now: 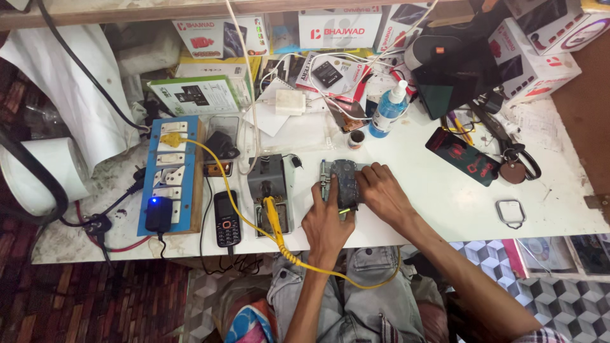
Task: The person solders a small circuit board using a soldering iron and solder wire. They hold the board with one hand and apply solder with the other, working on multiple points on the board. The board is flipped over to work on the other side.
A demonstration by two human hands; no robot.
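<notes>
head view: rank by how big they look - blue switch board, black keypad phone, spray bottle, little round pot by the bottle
1. blue switch board, clearly largest
2. black keypad phone and spray bottle: similar in length, too close to rank
3. little round pot, smallest

You worked at a white surface (445, 209), beside a blue switchboard (166, 178), a yellow coiled cable (279, 235) and a black keypad phone (226, 219).

Smooth white worktop (445, 197); glossy black plastic phone (226, 219); denim lap (356, 292).
</notes>
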